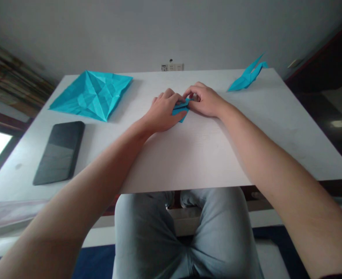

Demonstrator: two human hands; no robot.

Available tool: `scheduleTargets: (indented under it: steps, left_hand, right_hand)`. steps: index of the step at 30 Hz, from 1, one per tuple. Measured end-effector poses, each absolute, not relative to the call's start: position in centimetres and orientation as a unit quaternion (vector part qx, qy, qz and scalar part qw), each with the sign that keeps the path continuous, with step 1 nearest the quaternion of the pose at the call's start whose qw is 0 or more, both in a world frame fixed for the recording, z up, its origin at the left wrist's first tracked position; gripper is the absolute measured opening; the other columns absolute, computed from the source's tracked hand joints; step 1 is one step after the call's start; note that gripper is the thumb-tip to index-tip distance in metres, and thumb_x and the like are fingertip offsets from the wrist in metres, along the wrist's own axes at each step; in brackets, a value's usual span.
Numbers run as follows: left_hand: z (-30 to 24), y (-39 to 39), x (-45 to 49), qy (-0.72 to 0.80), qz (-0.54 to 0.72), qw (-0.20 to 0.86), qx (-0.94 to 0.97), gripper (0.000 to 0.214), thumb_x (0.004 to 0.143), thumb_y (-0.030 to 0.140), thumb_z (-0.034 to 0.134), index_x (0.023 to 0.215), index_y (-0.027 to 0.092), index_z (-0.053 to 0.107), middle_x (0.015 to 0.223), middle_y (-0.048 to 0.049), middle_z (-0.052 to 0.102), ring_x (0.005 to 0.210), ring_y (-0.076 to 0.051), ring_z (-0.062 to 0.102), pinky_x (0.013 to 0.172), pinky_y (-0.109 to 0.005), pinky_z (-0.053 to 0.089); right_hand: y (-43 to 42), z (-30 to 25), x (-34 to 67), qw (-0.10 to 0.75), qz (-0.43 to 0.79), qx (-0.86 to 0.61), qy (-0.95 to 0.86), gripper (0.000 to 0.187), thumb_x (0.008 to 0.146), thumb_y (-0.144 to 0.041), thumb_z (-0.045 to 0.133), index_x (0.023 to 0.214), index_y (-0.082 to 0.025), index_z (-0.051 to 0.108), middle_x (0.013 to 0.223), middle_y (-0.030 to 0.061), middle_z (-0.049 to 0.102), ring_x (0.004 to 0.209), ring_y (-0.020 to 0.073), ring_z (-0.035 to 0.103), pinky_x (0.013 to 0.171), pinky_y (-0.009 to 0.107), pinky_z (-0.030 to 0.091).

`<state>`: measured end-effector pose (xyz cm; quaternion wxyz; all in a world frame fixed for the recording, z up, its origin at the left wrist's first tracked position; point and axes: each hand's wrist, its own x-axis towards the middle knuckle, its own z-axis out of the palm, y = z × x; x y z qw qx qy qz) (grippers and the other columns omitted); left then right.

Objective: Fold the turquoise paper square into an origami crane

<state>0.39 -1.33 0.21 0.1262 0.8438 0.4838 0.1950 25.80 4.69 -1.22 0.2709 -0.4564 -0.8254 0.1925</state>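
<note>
A small folded piece of blue paper (180, 110) lies on the white table between my two hands. My left hand (165, 110) rests over its left part, thumb along the near side and fingers on the far side, gripping it. With thumb and forefinger, my right hand (205, 100) pinches the paper's right edge. Parts of the paper are hidden under the fingers. At the back right stands a finished blue origami crane (247, 75). An unfolded blue sheet (95, 96) covered in creases lies at the back left.
A black phone-like device (59, 153) lies on the left of the white table (188, 162). Behind the table, the wall carries power sockets (172, 67). My legs (185, 232) are below the table's near edge. A patterned curtain (11, 73) hangs at the left.
</note>
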Motion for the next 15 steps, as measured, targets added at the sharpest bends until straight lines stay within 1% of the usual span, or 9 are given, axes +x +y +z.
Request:
scheduleTargets:
  steps: [4, 10, 15]
  left_hand:
    - [0.25, -1.36, 0.34, 0.482, 0.197, 0.127, 0.844, 0.046, 0.112, 0.038, 0.074, 0.156, 0.027, 0.081, 0.163, -0.0193, 0.077, 0.153, -0.048, 0.071, 0.135, -0.07, 0.055]
    - [0.22, -1.39, 0.41, 0.485, 0.198, 0.128, 0.842, 0.047, 0.112, 0.038, 0.074, 0.157, 0.027, 0.081, 0.165, -0.02, 0.077, 0.155, -0.048, 0.072, 0.136, -0.069, 0.055]
    - [-0.06, -1.18, 0.37, 0.483, 0.206, 0.126, 0.842, 0.046, 0.11, 0.039, 0.075, 0.155, 0.03, 0.082, 0.162, -0.0181, 0.079, 0.154, -0.047, 0.073, 0.135, -0.069, 0.056]
  right_hand:
    - [4.75, -1.25, 25.78, 0.274, 0.194, -0.458, -0.823, 0.022, 0.102, -0.04, 0.091, 0.122, -0.033, 0.097, 0.13, 0.0095, 0.086, 0.114, 0.0359, 0.079, 0.108, 0.054, 0.067]
    - [4.86, -1.34, 25.82, 0.272, 0.189, -0.456, -0.826, 0.026, 0.1, -0.035, 0.088, 0.124, -0.032, 0.097, 0.134, 0.0107, 0.086, 0.113, 0.0355, 0.079, 0.111, 0.056, 0.067]
    - [4.86, -1.39, 25.77, 0.275, 0.188, -0.46, -0.823, 0.025, 0.101, -0.041, 0.09, 0.123, -0.033, 0.097, 0.131, 0.01, 0.087, 0.112, 0.0349, 0.079, 0.112, 0.056, 0.067]
